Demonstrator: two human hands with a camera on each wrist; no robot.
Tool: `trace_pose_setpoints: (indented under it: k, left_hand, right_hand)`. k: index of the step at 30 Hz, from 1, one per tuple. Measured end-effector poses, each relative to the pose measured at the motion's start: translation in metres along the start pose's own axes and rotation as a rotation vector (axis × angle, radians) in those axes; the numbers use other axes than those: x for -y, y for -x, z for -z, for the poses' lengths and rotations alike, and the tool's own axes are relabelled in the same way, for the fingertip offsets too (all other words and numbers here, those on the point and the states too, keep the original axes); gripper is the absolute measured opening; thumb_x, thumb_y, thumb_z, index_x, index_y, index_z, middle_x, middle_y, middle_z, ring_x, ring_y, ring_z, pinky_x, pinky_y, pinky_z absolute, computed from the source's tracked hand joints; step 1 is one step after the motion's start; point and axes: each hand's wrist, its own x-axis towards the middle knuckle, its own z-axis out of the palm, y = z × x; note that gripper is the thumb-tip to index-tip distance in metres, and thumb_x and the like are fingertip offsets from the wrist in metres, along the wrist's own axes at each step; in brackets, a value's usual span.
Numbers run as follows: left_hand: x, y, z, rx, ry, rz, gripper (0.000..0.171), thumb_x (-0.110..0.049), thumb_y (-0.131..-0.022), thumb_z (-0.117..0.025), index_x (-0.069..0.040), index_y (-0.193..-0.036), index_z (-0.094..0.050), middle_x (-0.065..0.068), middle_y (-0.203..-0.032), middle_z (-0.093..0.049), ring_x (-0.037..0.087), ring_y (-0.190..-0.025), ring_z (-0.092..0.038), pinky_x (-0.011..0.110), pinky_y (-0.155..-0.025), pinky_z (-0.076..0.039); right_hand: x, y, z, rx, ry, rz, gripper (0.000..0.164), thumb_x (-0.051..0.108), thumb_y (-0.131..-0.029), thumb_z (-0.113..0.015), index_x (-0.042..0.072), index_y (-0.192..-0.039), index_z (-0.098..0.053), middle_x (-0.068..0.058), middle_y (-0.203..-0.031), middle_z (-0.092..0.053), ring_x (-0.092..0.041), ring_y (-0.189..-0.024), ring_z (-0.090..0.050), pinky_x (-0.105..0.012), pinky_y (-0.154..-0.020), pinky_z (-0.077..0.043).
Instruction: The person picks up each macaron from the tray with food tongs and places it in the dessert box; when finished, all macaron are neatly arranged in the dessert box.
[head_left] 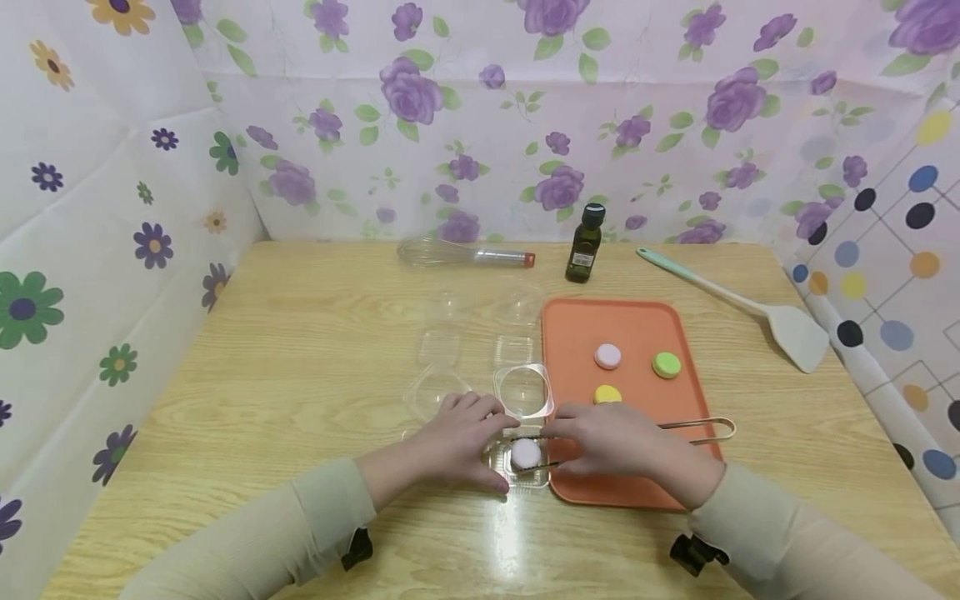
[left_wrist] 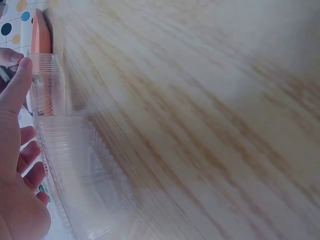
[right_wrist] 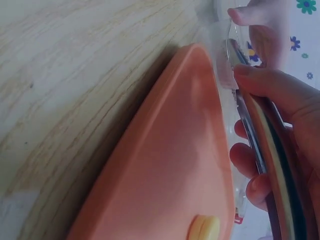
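Note:
My right hand grips a pair of metal tongs, whose arms lie either side of a pale pink macaron. That macaron is in the base of a small clear plastic box, beside the orange tray. With thumb and fingers spread across its near and far sides, my left hand holds this box. The raised lid stands behind it. On the tray are another pink macaron, a green macaron and a yellow macaron, partly hidden by my right hand.
More clear boxes stand with lids raised behind and left of my left hand. Along the back lie a whisk and a white spatula with a green handle end. A dark bottle stands between them, behind the tray.

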Motion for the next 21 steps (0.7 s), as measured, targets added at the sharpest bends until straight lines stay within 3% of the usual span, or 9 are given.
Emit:
trace_pose_setpoints:
  k: [11,21]
  left_hand:
    - [0.0004,0.0003,-0.0007,-0.005,0.009,0.001,0.085,-0.065,-0.063,-0.073,-0.019,-0.132,-0.051,-0.006,-0.116,-0.046,0.014,-0.106,-0.040,0.039,-0.095,-0.030]
    - [0.0000,0.0006,0.0003,-0.002,0.001,-0.008,0.085,-0.064,-0.064,-0.072,-0.019,-0.133,-0.050,-0.006,-0.117,-0.046,0.013,-0.105,-0.040,0.040,-0.097,-0.029]
  right_hand:
    - [0.0055,-0.0005,0.0011,-0.008,0.056,-0.001,0.040,0.040,-0.075,-0.075,0.021,-0.109,-0.066,0.008,-0.095,-0.055,-0.002,-0.063,-0.048,-0.021,-0.046,-0.041]
    - [0.0045,0.0021,0.0036,0.002,0.000,-0.009,0.041,0.039,-0.076,-0.074,0.020,-0.111,-0.066,0.008,-0.098,-0.055,-0.001,-0.067,-0.050,-0.022,-0.050,-0.045]
